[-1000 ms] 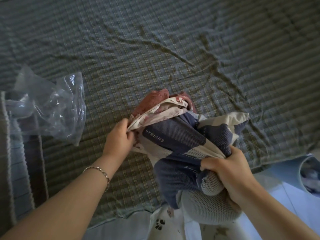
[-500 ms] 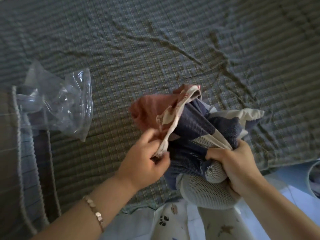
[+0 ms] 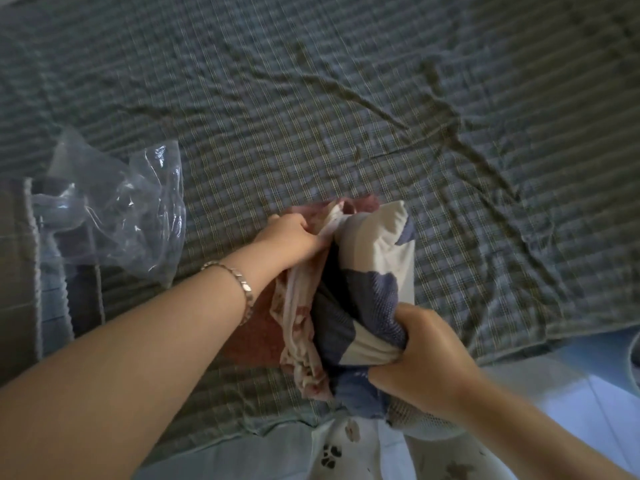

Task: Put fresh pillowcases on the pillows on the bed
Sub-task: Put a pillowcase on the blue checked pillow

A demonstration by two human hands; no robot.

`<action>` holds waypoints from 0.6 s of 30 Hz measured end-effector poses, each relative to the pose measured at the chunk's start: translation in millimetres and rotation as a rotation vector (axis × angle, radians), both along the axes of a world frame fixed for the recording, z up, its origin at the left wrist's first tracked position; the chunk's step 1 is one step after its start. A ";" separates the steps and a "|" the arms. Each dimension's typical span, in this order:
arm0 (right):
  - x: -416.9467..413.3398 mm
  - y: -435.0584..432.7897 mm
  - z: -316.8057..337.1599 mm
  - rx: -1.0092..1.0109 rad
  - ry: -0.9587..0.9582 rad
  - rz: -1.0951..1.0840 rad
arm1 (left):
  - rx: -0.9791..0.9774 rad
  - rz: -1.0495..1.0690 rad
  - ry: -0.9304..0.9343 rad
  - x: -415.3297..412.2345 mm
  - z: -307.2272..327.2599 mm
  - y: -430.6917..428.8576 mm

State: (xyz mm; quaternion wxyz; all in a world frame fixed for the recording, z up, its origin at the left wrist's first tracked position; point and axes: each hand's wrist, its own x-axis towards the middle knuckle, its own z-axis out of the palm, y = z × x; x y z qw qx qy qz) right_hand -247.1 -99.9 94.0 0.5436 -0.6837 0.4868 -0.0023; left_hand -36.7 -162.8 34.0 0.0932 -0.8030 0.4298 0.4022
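A pillow [image 3: 374,268] in a blue-and-cream patterned fabric lies bunched on the plaid bed sheet [image 3: 311,116] near the bed's front edge. A pink and cream floral pillowcase [image 3: 298,327] is gathered along the pillow's left side, its far end reaching the pillow's top. My left hand [image 3: 294,237] grips the pillowcase's edge at the far end of the pillow. My right hand [image 3: 429,362] clutches the pillow's near end, where a grey mesh part [image 3: 419,420] pokes out below my fist.
A crumpled clear plastic bag [image 3: 114,209] lies on the bed to the left, partly over a folded striped blanket [image 3: 20,271] at the left edge. The bed's front edge runs below my hands, with pale floor [image 3: 571,393] at the lower right.
My left hand has moved forward, pulling the floral pillowcase toward the pillow's far end. The pillow now lies straighter and more stretched out. My right hand keeps its grip on the near end.
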 end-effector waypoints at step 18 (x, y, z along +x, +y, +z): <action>25.0 -17.1 1.6 -0.294 -0.329 0.741 | -0.206 0.349 -0.021 19.5 17.8 -79.1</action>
